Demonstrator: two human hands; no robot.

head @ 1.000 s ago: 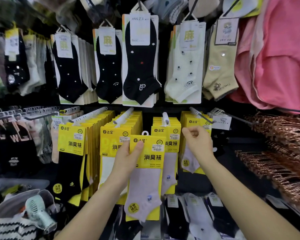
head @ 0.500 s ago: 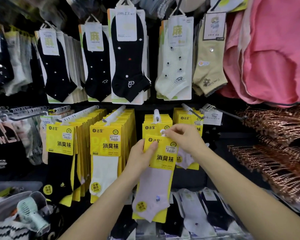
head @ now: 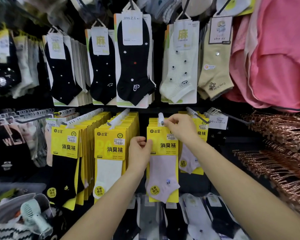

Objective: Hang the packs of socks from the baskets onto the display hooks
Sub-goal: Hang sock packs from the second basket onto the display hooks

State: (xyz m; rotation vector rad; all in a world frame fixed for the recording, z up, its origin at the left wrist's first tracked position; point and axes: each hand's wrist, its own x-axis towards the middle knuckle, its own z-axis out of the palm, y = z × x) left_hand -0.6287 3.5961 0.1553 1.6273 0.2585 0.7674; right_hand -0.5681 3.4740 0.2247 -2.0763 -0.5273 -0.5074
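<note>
A yellow pack with a pale pink sock [head: 163, 163] hangs in front of a stack of like packs at the middle display hook [head: 161, 118]. My left hand [head: 139, 153] pinches the pack's left edge with thumb on its front. My right hand [head: 179, 127] pinches the pack's top tab right at the hook's white tip. Whether the tab's hole is over the hook is hidden by my fingers.
More yellow packs fill the hooks to the left, with white socks [head: 111, 153] and black socks [head: 66, 153]. Black and cream socks hang in the row above. Copper hangers [head: 275, 153] jut out at right. A basket with a small green fan [head: 33, 215] sits at lower left.
Both hands carried the pink-sock pack right and up from the white-sock stack to the middle hook. My right hand went from the right stack to the pack's top tab.
</note>
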